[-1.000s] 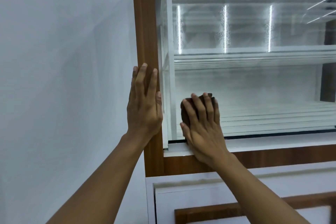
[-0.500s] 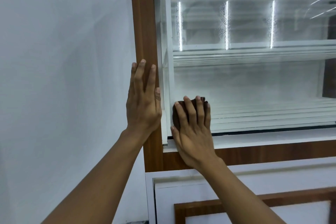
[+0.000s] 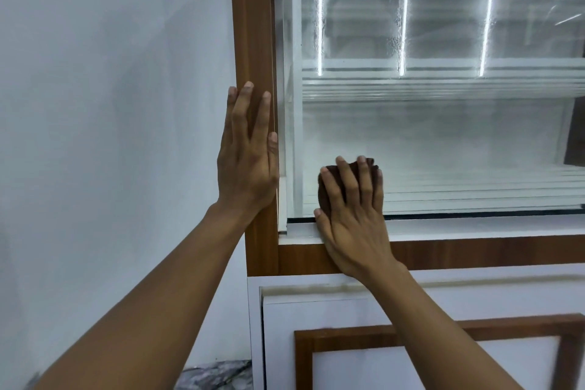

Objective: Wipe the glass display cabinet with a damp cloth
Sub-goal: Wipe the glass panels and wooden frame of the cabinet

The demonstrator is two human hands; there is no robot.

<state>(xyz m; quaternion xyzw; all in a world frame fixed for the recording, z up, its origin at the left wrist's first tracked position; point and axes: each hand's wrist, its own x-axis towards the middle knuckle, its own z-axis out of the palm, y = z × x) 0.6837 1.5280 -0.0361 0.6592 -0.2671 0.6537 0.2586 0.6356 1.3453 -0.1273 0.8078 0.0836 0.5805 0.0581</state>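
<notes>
The brown cloth (image 3: 329,187) is pinned flat under the right hand (image 3: 351,209) at the glass pane's (image 3: 443,142) lower-left corner; unwiped glass stretches rightward, while the left hand (image 3: 247,158) is laid open on the wooden frame (image 3: 253,25), gripping nothing

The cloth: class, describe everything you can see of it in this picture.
The cloth is dark brown, soft-looking and bunched into a wad. Most of it is hidden under the right hand, whose spread fingers press it flat against the glass pane, low down near the left corner, just above the bottom rail. Whether it is damp cannot be told.
</notes>
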